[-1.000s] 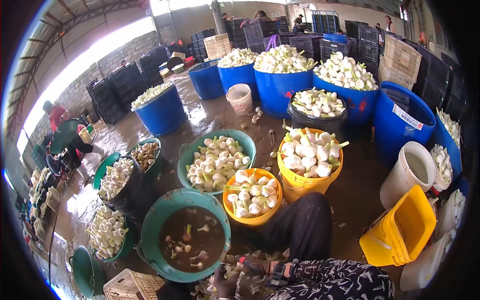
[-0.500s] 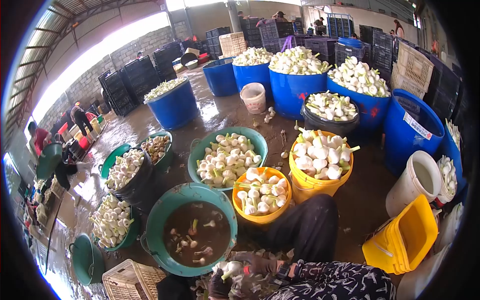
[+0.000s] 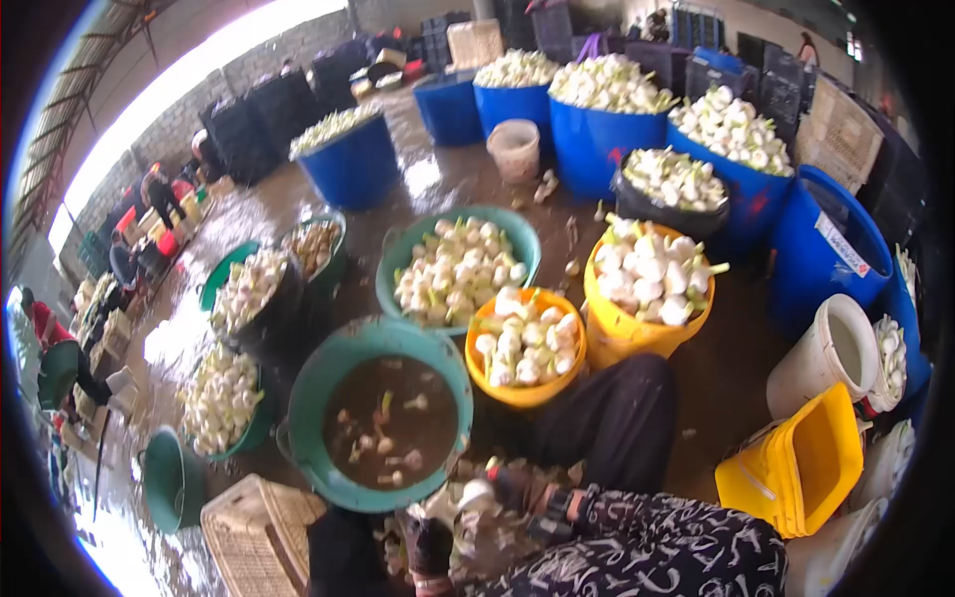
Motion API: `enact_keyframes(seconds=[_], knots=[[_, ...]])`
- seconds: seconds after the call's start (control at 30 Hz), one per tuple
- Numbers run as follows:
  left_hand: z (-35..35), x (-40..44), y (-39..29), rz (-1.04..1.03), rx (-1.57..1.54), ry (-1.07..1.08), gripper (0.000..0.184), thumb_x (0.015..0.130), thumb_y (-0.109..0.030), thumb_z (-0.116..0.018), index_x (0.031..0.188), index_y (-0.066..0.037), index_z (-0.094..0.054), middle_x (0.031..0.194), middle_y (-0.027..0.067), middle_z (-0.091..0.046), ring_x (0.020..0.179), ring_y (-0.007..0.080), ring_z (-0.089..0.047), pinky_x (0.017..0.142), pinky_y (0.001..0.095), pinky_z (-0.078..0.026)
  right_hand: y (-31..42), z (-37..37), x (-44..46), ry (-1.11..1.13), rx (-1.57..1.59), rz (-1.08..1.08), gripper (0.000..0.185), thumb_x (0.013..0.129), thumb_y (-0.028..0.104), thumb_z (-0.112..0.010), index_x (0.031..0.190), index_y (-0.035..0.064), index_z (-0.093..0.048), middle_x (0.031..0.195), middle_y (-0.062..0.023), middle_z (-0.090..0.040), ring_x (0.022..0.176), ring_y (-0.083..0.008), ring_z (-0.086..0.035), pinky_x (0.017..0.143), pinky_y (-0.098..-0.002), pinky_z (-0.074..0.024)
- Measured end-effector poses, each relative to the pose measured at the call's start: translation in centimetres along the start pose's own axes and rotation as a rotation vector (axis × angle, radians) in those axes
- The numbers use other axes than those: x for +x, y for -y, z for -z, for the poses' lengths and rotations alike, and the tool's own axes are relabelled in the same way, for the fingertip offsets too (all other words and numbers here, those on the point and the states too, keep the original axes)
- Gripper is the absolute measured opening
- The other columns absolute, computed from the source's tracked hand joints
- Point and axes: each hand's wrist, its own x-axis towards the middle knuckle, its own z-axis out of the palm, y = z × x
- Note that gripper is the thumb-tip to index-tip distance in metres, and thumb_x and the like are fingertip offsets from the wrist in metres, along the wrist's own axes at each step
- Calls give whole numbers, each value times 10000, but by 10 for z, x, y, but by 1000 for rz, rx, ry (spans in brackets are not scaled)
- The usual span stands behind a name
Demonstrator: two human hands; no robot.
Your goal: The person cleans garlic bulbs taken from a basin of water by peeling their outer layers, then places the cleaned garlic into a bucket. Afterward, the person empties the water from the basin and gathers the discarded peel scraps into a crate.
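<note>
My left hand [image 3: 430, 547], in a dark glove, is low in front of me with its fingers curled around a garlic bulb [image 3: 476, 495], blurred at its edges. My right hand [image 3: 519, 490], gloved too, is closed beside the bulb. A small red tip shows at its fingers, but the thing it grips cannot be made out. Loose garlic peelings [image 3: 487, 542] lie on my lap under both hands. Just beyond them stands a green tub [image 3: 310, 373] of brown water with several bulbs in it. To its right, a yellow bucket [image 3: 517, 396] is heaped with trimmed garlic.
Another yellow bucket [image 3: 637, 343] and a wide green basin [image 3: 388, 284] hold garlic. Blue barrels [image 3: 607, 149] of garlic stand further back. On my right are stacked yellow containers [image 3: 756, 483] and a white bucket [image 3: 806, 373]. A woven crate [image 3: 244, 527] is at my left. People work far left.
The view has tilted downward. My left hand has moved lower and left; my right hand has risen slightly, and the bulb is nearer the tub.
</note>
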Motion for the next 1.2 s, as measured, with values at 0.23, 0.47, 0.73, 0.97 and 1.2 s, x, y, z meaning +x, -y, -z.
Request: enact_keyframes(seconds=[0.23, 0.47, 0.73, 0.97, 1.2], knots=[[15, -19, -33, -12, -284, 79, 221, 872, -224, -597, 952, -22, -639, 814, -21, -607, 681, 53, -530, 582, 199, -429, 13, 31, -2, -29, 808, -202, 430, 820, 518, -539, 739, 103, -619, 553, -31, -569, 391, -171, -453, 375, -277, -362], [21, 16, -9, -67, 1381, 44, 585, 703, -474, -654, 1101, -49, -598, 904, 193, -650, 878, 388, -608, 766, 443, -483, 21, 15, 2, 186, 1044, -81, 376, 866, 430, -503, 941, 80, -616, 837, -53, -643, 673, -174, -586, 609, -294, -497], [-36, 30, 76, 79, 1455, 662, 605, 749, -594, -547, 1119, -117, -599, 1101, 171, -592, 1027, 346, -544, 874, 424, -425, 76, 6, -30, 138, 1027, 102, 370, 903, 412, -478, 1050, 89, -583, 966, -32, -640, 830, -172, -615, 723, -323, -533], [13, 32, 112, 488, 1300, 851, 516, 755, -539, -588, 934, -62, -670, 912, 143, -659, 859, 320, -614, 779, 387, -464, 60, 12, -19, 108, 1044, -56, 434, 876, 452, -483, 1046, 68, -593, 924, -61, -643, 790, -199, -603, 615, -302, -487], [19, 68, 17, 120, 1304, 50, 457, 749, -454, -639, 911, -28, -669, 791, 147, -650, 717, 269, -623, 670, 357, -483, 44, 12, -14, -148, 409, -58, 305, 914, 332, -468, 1000, 67, -594, 909, -26, -612, 771, -104, -585, 644, -235, -476]])
